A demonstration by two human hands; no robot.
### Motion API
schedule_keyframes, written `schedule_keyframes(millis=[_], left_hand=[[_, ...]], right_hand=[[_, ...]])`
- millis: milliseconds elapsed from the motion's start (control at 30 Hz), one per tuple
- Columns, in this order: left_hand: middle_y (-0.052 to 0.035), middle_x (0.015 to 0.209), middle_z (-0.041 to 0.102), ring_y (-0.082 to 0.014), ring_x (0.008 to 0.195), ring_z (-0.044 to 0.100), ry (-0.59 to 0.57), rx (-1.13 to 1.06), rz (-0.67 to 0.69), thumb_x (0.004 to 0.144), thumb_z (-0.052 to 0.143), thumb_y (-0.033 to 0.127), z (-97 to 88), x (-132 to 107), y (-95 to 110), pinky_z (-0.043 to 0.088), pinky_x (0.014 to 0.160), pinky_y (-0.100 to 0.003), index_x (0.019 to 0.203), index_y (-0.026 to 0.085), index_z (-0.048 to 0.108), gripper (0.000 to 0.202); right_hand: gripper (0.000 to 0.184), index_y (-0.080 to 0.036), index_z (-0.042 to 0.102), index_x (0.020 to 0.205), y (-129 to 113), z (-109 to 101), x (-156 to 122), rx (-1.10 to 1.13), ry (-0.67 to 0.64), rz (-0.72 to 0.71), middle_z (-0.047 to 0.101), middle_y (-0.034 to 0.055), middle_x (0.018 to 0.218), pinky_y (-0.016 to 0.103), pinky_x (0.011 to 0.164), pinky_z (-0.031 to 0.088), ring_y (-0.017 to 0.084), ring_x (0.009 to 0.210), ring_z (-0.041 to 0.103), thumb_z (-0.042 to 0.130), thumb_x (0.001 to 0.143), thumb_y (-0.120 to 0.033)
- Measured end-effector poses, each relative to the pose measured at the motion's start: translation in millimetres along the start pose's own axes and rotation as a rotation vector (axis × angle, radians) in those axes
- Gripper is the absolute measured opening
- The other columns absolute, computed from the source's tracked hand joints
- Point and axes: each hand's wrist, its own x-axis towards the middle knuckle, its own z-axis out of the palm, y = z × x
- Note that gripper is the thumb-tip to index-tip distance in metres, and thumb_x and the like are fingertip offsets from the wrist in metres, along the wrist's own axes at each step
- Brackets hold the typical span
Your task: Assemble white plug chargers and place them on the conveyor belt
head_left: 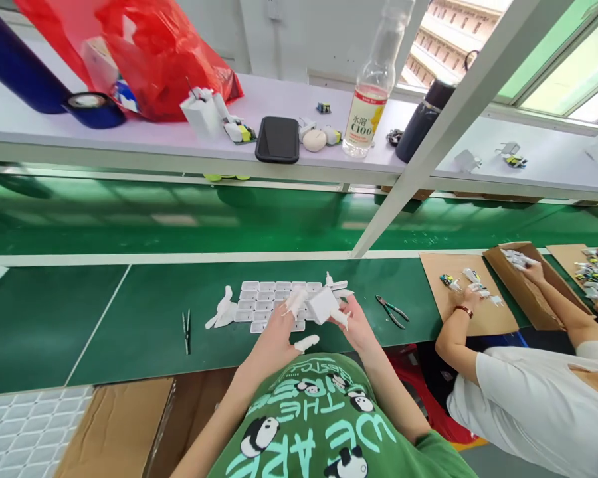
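Observation:
A small white box-shaped piece (321,305) is between my hands, above a block of small white trays (250,296). My right hand (355,324) grips the box from its right side; white covers are on the fingertips. My left hand (278,330) also has white-covered fingertips. Its fingers stretch out beside the box, with the thumb apart; whether they touch the box is hard to see. A crumpled white item (222,309) lies left of the trays. Metal tweezers (186,332) rest farther left, and green-handled cutting pliers (392,312) lie to the right.
A co-worker's hands (471,297) handle small parts over a cardboard sheet (501,322) at right, beside a cardboard box (531,292). The shelf above holds a phone (278,139), a plastic bottle (363,116) and a red bag (164,60). A slanting post (428,146) crosses the view.

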Motion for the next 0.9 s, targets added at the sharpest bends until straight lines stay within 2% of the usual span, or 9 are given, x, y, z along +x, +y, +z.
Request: schedule_keyframes(millis=[100, 233, 400, 467, 533, 633, 700, 800, 900], left_hand=[[-0.0195, 0.148, 0.058, -0.0359, 0.143, 0.05, 0.02, -0.043, -0.331, 0.082, 0.064, 0.03, 3.9, -23, -36, 0.05, 0.11, -0.049, 0.148, 0.019, 0.049, 0.069], [-0.0193, 0.151, 0.055, -0.0343, 0.144, 0.05, 0.141, -0.034, -0.49, 0.082, 0.057, 0.026, -5.7, -66, -82, 0.05, 0.109, -0.049, 0.155, 0.019, 0.037, 0.076], [-0.0183, 0.147, 0.059, -0.0339, 0.12, 0.067, 0.24, 0.005, -0.714, 0.08, 0.053, 0.029, -12.2, -119, -132, 0.06, 0.087, -0.046, 0.153, 0.024, 0.035, 0.076], [-0.0189, 0.147, 0.059, -0.0316, 0.103, 0.073, 0.261, -0.004, -0.771, 0.081, 0.051, 0.03, -9.3, -132, -143, 0.061, 0.082, -0.047, 0.155, 0.025, 0.031, 0.077], [-0.0197, 0.145, 0.06, -0.0309, 0.106, 0.073, 0.264, 0.004, -0.807, 0.082, 0.051, 0.028, -6.1, -138, -147, 0.061, 0.085, -0.046, 0.157, 0.023, 0.028, 0.079], [-0.0182, 0.145, 0.06, -0.0288, 0.132, 0.062, 0.232, 0.037, -0.799, 0.084, 0.05, 0.024, -4.3, -135, -148, 0.059, 0.094, -0.04, 0.159, 0.022, 0.027, 0.079], [-0.0171, 0.146, 0.059, -0.0276, 0.136, 0.059, 0.191, 0.045, -0.799, 0.087, 0.049, 0.026, -4.3, -129, -153, 0.058, 0.097, -0.038, 0.158, 0.02, 0.032, 0.073], [-0.019, 0.138, 0.064, -0.0292, 0.132, 0.061, 0.054, 0.114, -0.871, 0.087, 0.048, 0.025, -2.9, -119, -171, 0.054, 0.102, -0.04, 0.151, 0.013, 0.043, 0.066], [-0.0235, 0.142, 0.061, -0.0321, 0.141, 0.053, -0.15, 0.268, -0.882, 0.086, 0.05, 0.023, 2.1, -106, -192, 0.047, 0.112, -0.042, 0.143, 0.007, 0.051, 0.06]], right_hand=[[0.051, -0.028, 0.044, 0.11, 39, -40, 62, -0.318, 0.215, -0.041, 0.07, 0.0007, 0.093, 0.034, 0.069, 0.057, 0.022, 0.079, 0.07, 0.074, 0.07, -0.038], [0.042, -0.026, 0.04, 0.102, 62, -73, 168, -0.653, 0.526, -0.028, 0.064, -0.0038, 0.076, 0.033, 0.064, 0.053, 0.021, 0.066, 0.064, 0.064, 0.068, -0.031], [0.033, -0.027, 0.037, 0.092, 59, -74, 281, -0.776, 0.646, -0.179, 0.063, 0.0008, 0.089, 0.033, 0.073, 0.053, 0.019, 0.076, 0.06, 0.061, 0.07, -0.025], [0.03, -0.026, 0.038, 0.09, 61, -70, 308, -0.766, 0.649, -0.215, 0.06, 0.0026, 0.095, 0.033, 0.076, 0.053, 0.018, 0.079, 0.058, 0.06, 0.07, -0.022], [0.028, -0.025, 0.04, 0.09, 67, -66, 323, -0.741, 0.632, -0.223, 0.058, 0.0033, 0.099, 0.033, 0.079, 0.053, 0.017, 0.081, 0.057, 0.058, 0.07, -0.019], [0.026, -0.02, 0.047, 0.097, 78, -65, 322, -0.7, 0.588, -0.215, 0.057, 0.0063, 0.108, 0.035, 0.089, 0.053, 0.017, 0.089, 0.058, 0.056, 0.073, -0.019], [0.031, -0.016, 0.05, 0.107, 88, -73, 299, -0.678, 0.559, -0.213, 0.056, 0.0103, 0.117, 0.035, 0.093, 0.052, 0.018, 0.098, 0.06, 0.056, 0.076, -0.019], [0.045, -0.015, 0.05, 0.124, 106, -92, 228, -0.631, 0.559, -0.204, 0.057, 0.0146, 0.125, 0.037, 0.088, 0.058, 0.021, 0.103, 0.062, 0.058, 0.082, -0.027], [0.052, -0.015, 0.049, 0.133, 129, -110, 126, -0.664, 0.603, -0.133, 0.06, 0.0169, 0.124, 0.042, 0.076, 0.062, 0.025, 0.098, 0.065, 0.057, 0.087, -0.038]])
